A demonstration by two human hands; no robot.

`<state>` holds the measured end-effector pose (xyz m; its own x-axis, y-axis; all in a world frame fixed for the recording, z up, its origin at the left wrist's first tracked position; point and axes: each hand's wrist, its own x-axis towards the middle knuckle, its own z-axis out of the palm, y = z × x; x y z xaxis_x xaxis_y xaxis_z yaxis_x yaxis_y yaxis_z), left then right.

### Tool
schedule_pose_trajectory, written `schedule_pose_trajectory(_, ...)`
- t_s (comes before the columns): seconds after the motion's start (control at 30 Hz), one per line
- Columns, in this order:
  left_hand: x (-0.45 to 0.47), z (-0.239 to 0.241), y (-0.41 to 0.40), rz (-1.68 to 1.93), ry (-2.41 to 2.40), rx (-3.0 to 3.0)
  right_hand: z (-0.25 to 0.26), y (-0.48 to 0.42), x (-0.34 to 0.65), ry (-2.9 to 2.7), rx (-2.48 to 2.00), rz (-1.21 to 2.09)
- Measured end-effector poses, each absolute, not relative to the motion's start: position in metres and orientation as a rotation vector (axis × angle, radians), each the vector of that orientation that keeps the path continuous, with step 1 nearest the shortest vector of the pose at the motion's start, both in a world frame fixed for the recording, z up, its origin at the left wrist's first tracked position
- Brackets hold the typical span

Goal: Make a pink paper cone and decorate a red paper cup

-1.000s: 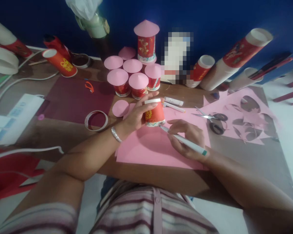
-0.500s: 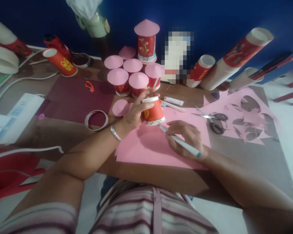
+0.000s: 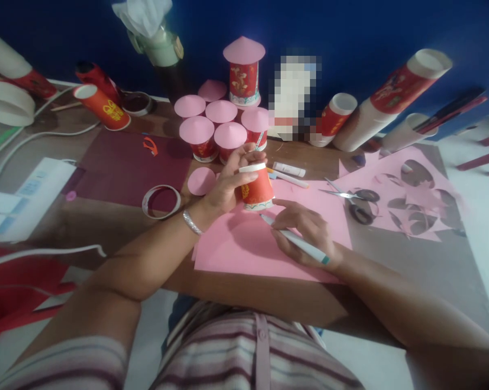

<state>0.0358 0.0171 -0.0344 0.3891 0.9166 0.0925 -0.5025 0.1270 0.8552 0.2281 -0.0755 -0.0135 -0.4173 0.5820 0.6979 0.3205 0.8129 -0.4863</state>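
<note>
My left hand (image 3: 230,181) is wrapped round a red paper cup (image 3: 258,187) with gold print, held upside down above pink paper. Teal wavy marks run along the cup's lower white rim. In my right hand (image 3: 303,230) is a white marker (image 3: 301,245) with a teal end, its tip just below and apart from the cup's rim. Beneath both hands lie pink paper sheets (image 3: 228,254). Behind them stands a group of red cups with pink cone tops (image 3: 221,111), one of them raised on the others (image 3: 244,81).
Scissors (image 3: 360,206) and cut pink scraps (image 3: 419,189) lie to the right. A glue stick (image 3: 289,169) and a tape roll (image 3: 161,201) are close by. Stacked paper cups (image 3: 407,81) lean at the back right. A white box (image 3: 33,195) and cables lie left.
The marker and my right hand have shifted slightly left and down, the tip moving a little away from the cup. My left hand keeps its hold on the cup.
</note>
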Motion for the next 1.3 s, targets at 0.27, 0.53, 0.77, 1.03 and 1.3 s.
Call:
schedule_pose_trajectory(0.27,0.034,-0.034,0.011,0.947,0.737,1.045,-0.014,-0.078,0.228,-2.061,-0.654,0.39)
schedule_pose_trajectory(0.53,0.039,-0.027,0.006,0.941,0.714,0.941,-0.009,-0.075,0.23,-2.018,-0.667,0.311)
schedule_pose_trajectory(0.77,0.034,-0.034,0.01,0.858,0.624,0.945,-0.002,-0.074,0.236,-2.027,-0.661,0.227)
schedule_pose_trajectory(1.03,0.034,-0.032,0.011,0.813,0.665,0.972,-0.01,-0.069,0.243,-2.041,-0.744,0.14)
schedule_pose_trajectory(1.3,0.036,-0.041,0.017,0.907,0.642,0.919,-0.006,-0.071,0.245,-2.125,-0.758,0.005)
